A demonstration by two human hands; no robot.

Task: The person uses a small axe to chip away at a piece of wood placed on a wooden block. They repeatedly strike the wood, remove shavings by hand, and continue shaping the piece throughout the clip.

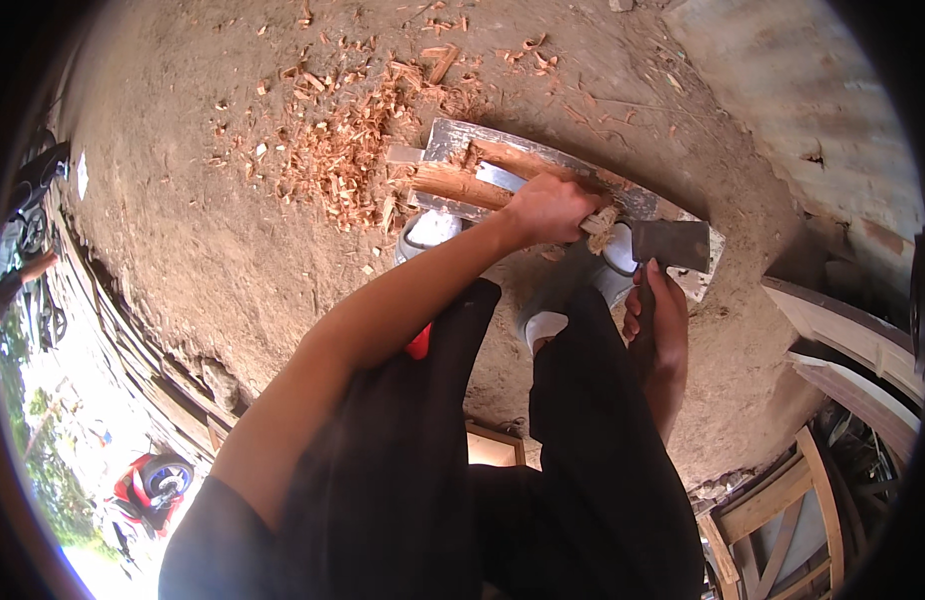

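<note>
My left hand (558, 208) is closed around a piece of wood, whose rough, splintered end (603, 228) sticks out beside the fingers. My right hand (660, 315) grips the dark handle of a hatchet; its broad, rectangular dark head (673, 246) is just right of that splintered end, with a small gap between. Beneath my left hand a worn, paint-flecked board (445, 140) lies on the ground. Reddish-brown lengths of wood (453, 184) rest on it, and a bright white patch (500, 177) shows among them.
Wood shavings (348, 150) are scattered over the dirt ground beyond and left of the board. My feet, in light footwear (433, 230), are close to its near edge. A corrugated metal sheet (783, 90) stands at right, wooden frames (783, 510) lower right. A red motorcycle (153, 490) is far left.
</note>
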